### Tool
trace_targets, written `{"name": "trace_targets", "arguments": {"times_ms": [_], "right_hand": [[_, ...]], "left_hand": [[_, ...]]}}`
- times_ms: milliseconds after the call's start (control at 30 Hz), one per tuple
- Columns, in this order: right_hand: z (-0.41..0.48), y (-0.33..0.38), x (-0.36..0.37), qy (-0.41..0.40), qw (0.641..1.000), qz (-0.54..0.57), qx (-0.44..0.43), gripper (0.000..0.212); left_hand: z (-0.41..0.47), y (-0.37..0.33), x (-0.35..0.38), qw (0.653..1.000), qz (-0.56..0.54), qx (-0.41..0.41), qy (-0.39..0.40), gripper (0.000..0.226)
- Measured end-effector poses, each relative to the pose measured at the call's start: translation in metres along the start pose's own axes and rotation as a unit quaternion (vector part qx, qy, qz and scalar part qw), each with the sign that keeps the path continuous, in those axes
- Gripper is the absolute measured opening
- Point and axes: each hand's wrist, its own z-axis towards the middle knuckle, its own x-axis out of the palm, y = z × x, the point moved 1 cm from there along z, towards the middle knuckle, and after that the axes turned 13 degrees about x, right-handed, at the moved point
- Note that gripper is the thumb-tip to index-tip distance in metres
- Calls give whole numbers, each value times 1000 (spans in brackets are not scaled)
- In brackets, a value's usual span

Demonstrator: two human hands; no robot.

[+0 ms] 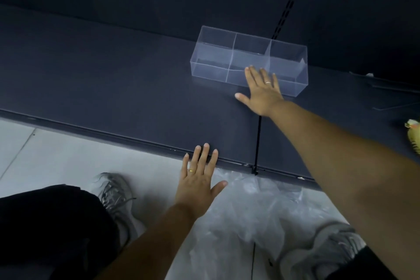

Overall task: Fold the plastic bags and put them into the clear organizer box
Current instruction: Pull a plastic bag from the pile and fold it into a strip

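Note:
A clear organizer box (218,52) with several compartments stands on a dark low platform (113,79) near the back wall. My right hand (262,92) reaches out flat with fingers spread, its fingertips at the box's front wall. My left hand (198,179) is held flat with straight fingers over the platform's front edge, holding nothing. A heap of clear crumpled plastic bags (252,209) lies on the light floor between my feet, just in front of the platform.
My two grey sneakers (116,193) (327,254) stand on the tiled floor on either side of the bags. A yellow object (413,134) shows at the right edge. Thin dark cables (386,84) lie on the platform's right part. A slotted rail runs up the wall.

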Motion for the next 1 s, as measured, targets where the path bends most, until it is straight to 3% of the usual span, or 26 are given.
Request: {"name": "trace_targets", "arguments": {"times_ms": [100, 167, 233, 300, 367, 467, 533, 600, 633, 667, 733, 800, 833, 933, 1000], "right_hand": [[-6, -4, -4, -4, 1000, -12, -9, 81], [-28, -1, -3, -56, 998, 13, -5, 77], [-71, 5, 2, -132, 984, 122, -10, 61], [-126, 7, 17, -158, 957, 238, -41, 43], [-181, 4, 44, -75, 958, 264, -77, 51], [-232, -10, 82, 52, 985, 135, -93, 73], [-235, -20, 90, 34, 991, 105, -74, 49], [-231, -22, 75, 12, 985, 172, -1, 13], [-228, -23, 64, 22, 971, 235, 40, 8], [-227, -24, 53, 39, 946, 313, 72, 10], [-228, -25, 23, 76, 864, 488, 100, 16], [-229, -28, -10, 111, 759, 632, 111, 22], [-228, -32, -25, 136, 691, 701, 112, 25], [-228, -46, -56, 192, 473, 852, 113, 24], [-231, -53, -63, 185, 377, 898, 129, 24]], "left_hand": [[0, -1, -1, 1000, 8, -2, 3, 76], [0, 0, -1, 1000, 4, -1, 12, 75], [1, 1, -2, 1000, 1, -7, 16, 75], [2, 0, -3, 1000, -3, -12, 22, 75], [4, 0, -4, 999, -13, -16, 30, 75], [6, 0, -9, 998, -36, -25, 44, 78], [8, -1, -18, 996, -67, -32, 55, 74], [10, -5, -34, 984, -156, -57, 72, 69], [11, -9, -45, 971, -213, -75, 79, 66], [10, -15, -57, 954, -271, -91, 84, 64], [5, -27, -78, 895, -419, -113, 101, 65], [-3, -39, -96, 799, -578, -111, 124, 57], [-6, -45, -102, 767, -621, -88, 132, 44], [-4, -59, -107, 765, -631, -20, 126, 21], [-2, -63, -108, 768, -633, -29, 95, 16]]}}
